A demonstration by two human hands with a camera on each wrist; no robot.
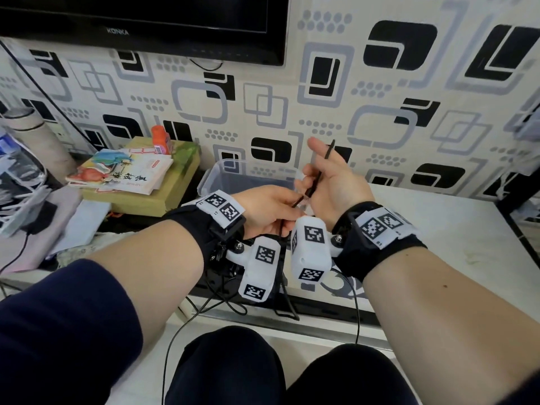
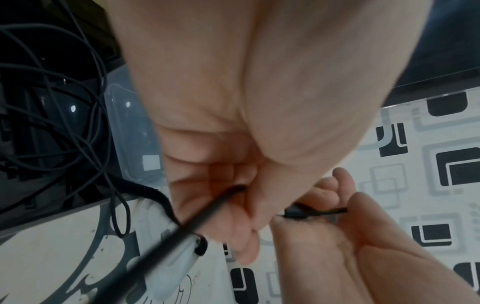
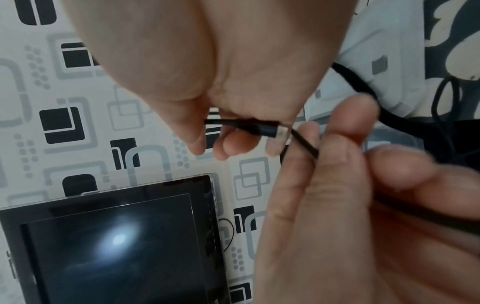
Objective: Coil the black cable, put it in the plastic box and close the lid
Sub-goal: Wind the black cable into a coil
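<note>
Cable [image 1: 314, 185], thin and black, runs between the two hands, which are raised together above the near edge of the worktop [image 1: 455, 217]. The right hand [image 1: 336, 182] has its palm turned toward the head camera, and its fingers are curled around the end of the cable; in the right wrist view the plug [image 3: 262, 126] sits at those fingertips. The left hand [image 1: 268, 209] pinches the cable just below, thumb against fingers, and from there the cable drops between the wrists toward the worktop edge. The hands are almost touching.

Directly behind the hands stands the clear plastic box [image 1: 233, 176], open at the top, on the worktop against the patterned wall [image 1: 380, 112]. In the left wrist view its lid [image 2: 135, 135] lies flat beside a tangle of loose black wires [image 2: 52, 123]. To the left of the box lies a stack of books [image 1: 131, 173] with an orange bottle [image 1: 160, 140] on top. A black television [image 1: 146, 24] hangs on the wall above.
</note>
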